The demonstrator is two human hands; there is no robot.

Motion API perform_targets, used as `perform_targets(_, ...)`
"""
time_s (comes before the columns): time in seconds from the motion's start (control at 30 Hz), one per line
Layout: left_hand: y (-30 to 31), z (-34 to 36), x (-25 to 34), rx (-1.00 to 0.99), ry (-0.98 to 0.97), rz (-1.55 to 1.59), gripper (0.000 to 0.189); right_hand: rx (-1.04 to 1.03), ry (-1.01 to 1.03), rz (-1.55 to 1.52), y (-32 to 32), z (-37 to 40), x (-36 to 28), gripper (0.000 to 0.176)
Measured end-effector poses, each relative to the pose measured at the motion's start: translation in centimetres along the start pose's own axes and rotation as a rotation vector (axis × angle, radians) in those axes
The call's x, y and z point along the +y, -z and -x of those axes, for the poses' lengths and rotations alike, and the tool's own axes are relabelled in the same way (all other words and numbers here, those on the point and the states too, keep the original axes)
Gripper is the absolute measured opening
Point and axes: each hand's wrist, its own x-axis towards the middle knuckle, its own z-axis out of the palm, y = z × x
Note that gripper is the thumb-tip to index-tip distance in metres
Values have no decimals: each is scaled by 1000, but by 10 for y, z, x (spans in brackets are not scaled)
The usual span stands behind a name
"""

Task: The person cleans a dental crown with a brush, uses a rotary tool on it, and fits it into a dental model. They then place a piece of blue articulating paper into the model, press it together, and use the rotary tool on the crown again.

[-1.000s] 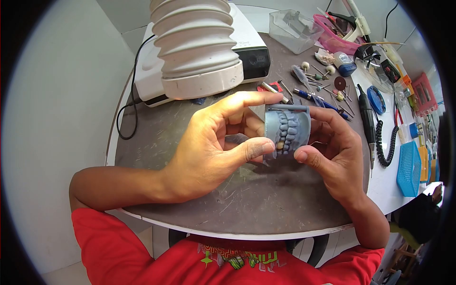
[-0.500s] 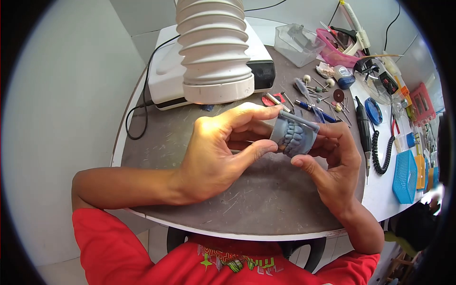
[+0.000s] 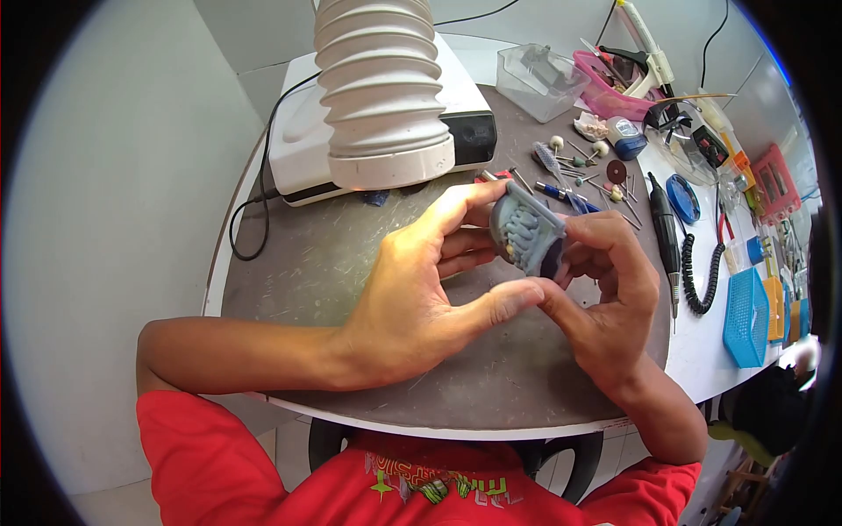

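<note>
Between my hands, above the brown desk mat [image 3: 456, 390], is a blue-grey dental model [image 3: 529, 230] with rows of teeth and a bar along its upper edge. It is tilted, and its lower right part looks dark. My left hand [image 3: 430, 294] grips it from the left, its index fingertip at the top edge and its thumb stretched out below the model. On the right side, my right hand [image 3: 611, 294] has its fingers and thumb closed around the other edge. Some of my fingers are hidden behind the model.
A white ribbed suction hose [image 3: 383, 96] hangs before a white machine [image 3: 294, 145]. Polishing burs [image 3: 599, 151] and a blue pen [image 3: 561, 195] lie beyond my hands. At right are a black handpiece [image 3: 665, 232], its coiled cord [image 3: 693, 285] and a blue basket [image 3: 745, 320].
The dental model has tipped, showing its teeth from a different angle. My left thumb has moved off the model's front to below it, near my right thumb.
</note>
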Motion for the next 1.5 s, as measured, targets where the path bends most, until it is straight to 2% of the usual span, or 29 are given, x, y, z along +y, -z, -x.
perform_targets(0.07,-3,0,0,0,22,-5,73,-13,2,14,-2,0,-1,41)
perform_targets(0.13,-6,0,0,30,127,86,75,-25,2,30,-3,0,-1,40)
perform_targets(0.23,-8,-1,8,18,238,141,70,-39,10,75,-5,0,-2,40)
perform_targets(0.3,-10,-2,7,29,253,177,68,-53,10,157,-6,-1,-4,39)
perform_targets(0.53,-7,-8,5,8,270,218,56,-63,40,170,-7,1,-4,45)
perform_targets(0.6,-1,-12,2,-24,283,249,56,-135,15,85,-2,1,-3,57)
perform_targets(0.63,2,-14,0,-57,294,279,57,-131,19,83,0,1,-3,57)
perform_targets(0.7,8,-17,-1,-88,302,305,60,-129,-76,40,7,1,-8,72)
perform_targets(0.73,12,-19,0,-138,370,378,60,-172,-208,17,15,2,-11,84)
perform_targets(0.77,14,-20,1,-187,439,453,61,-174,-206,13,19,2,-7,84)
perform_targets(0.83,20,-22,3,-212,434,434,65,-104,-27,36,25,0,2,90)
perform_targets(0.87,24,-22,4,-244,470,528,58,-170,-6,77,29,-3,0,100)
perform_targets(0.9,26,-22,5,-276,504,623,51,-172,-7,75,28,-5,2,100)
perform_targets(0.97,29,-22,1,-295,493,637,54,-204,145,174,22,-7,4,108)
perform_targets(1.0,30,-23,0,-347,488,675,55,-233,143,186,19,-7,2,111)
perform_targets(1.13,28,-23,-2,-435,490,765,56,-251,98,123,9,-4,4,105)
perform_targets(1.27,30,-22,-7,-451,487,834,53,-213,147,128,5,-4,5,100)
perform_targets(1.33,29,-22,-10,-465,522,805,58,-188,163,121,3,-2,4,99)
perform_targets(1.5,24,-18,-8,-467,525,867,58,-140,174,167,3,2,-1,93)
